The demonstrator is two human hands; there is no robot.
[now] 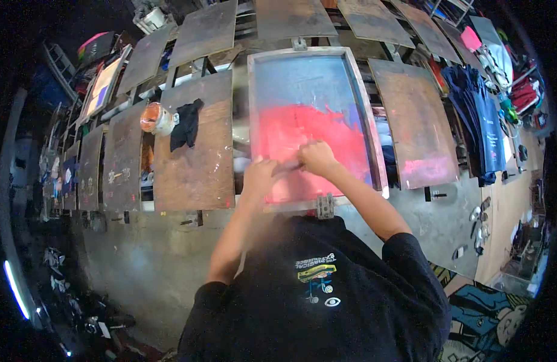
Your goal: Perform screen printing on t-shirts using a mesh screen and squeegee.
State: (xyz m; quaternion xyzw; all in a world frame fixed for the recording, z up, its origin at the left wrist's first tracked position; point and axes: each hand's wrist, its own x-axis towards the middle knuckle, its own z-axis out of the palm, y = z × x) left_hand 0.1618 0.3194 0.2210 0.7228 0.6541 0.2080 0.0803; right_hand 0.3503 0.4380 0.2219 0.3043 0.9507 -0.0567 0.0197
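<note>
A wood-framed printing screen [367, 111] lies right in front of me. Its mesh [303, 77] looks blue-grey at the far end, and bright pink-red ink [301, 124] covers the nearer part. Over the inked area, my left hand [259, 174] and my right hand [318, 157] grip a blurred bar, apparently a squeegee [287, 168], from its two sides. Fingers hide much of it, and its lower edge cannot be made out. A metal clamp [325, 206] sits at the frame's near edge, close to my shirt; a second metal fitting [299, 44] is at the far edge.
Wooden print boards flank the screen, one on the left [199, 167] and one on the right [414, 122], with several more behind. An orange-stained bucket [157, 118] and a black cloth [186, 124] rest on the left board. Dark blue fabric [475, 117] hangs at right.
</note>
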